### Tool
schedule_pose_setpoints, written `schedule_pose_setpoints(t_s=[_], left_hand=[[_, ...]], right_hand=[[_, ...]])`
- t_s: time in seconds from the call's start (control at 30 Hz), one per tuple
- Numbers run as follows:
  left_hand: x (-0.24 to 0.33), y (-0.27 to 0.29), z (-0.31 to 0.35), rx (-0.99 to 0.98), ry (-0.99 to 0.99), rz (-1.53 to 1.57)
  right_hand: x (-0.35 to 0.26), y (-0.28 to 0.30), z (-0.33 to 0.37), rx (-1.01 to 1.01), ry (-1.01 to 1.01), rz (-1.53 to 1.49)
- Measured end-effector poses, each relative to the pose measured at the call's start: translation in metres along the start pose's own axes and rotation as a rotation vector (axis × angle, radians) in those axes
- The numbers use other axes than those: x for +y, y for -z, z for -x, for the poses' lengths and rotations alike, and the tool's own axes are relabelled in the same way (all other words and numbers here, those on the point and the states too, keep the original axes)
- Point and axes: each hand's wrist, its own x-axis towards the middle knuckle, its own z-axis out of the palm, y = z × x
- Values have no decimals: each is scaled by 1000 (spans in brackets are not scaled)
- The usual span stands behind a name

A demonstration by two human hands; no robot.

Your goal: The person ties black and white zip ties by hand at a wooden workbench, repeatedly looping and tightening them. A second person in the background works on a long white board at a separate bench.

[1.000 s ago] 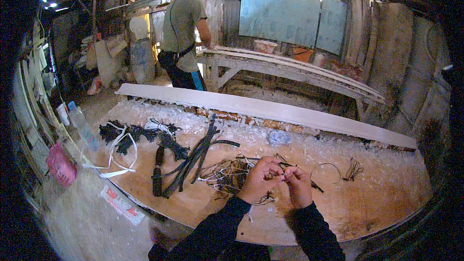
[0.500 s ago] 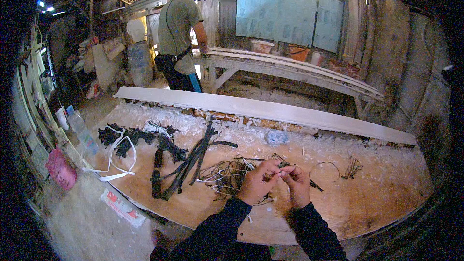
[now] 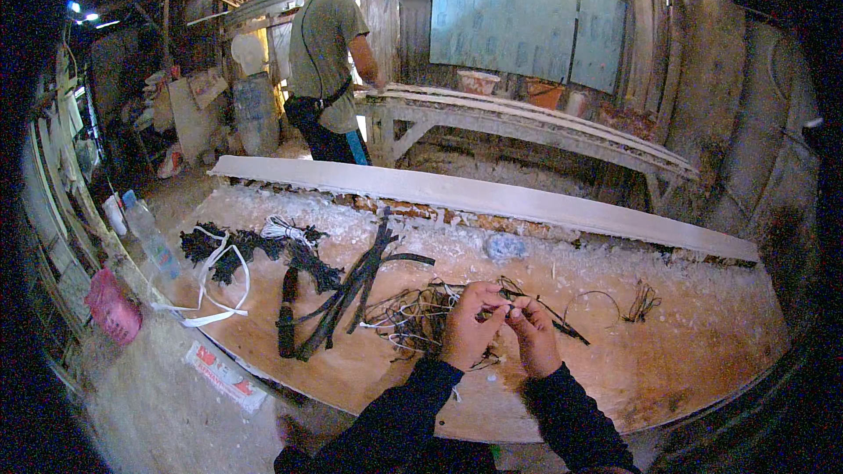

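Over the wooden tabletop [image 3: 667, 360], my left hand [image 3: 470, 325] and my right hand [image 3: 536, 338] meet with thumbs and fingertips pinched together. Something small and pale shows between the fingertips, too small to name. A tangle of thin dark and white cords [image 3: 408, 316] lies beside and partly behind my left hand. Just past my right fingers a thin dark strip [image 3: 569, 326] slants across the board; whether it joins what I pinch, I cannot tell. Farther left lie long black strips [image 3: 356, 290] and a dark wrapped bundle [image 3: 287, 312].
A white strap [image 3: 241, 276] loops near black shaggy cord [image 3: 233, 250]. A small cord bundle [image 3: 644, 303] lies right. A long white board [image 3: 483, 197] edges the table's far side. Beyond, a person [image 3: 329, 61] stands at a bench [image 3: 527, 127]. A clear bottle [image 3: 149, 237] stands left.
My fingertips have shifted slightly, and the pale bit between them shows more now. The dark strip beside my right hand shows more of its length. The person's arm at the bench has moved a little.
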Motion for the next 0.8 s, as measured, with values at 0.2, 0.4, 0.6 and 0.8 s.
schedule_pose_setpoints(t_s=[0.2,0.4,0.6,0.8], left_hand=[[3,2,0,-50,326,430],[0,3,-2,-113,453,480],[-2,-2,2,-99,273,261],[-5,-3,5,-93,142,248]], right_hand=[[-15,-6,4,-75,-197,-251],[-12,3,-1,-194,-213,-302],[-11,9,-3,-223,-254,-333],[-12,9,0,-168,-231,-402]])
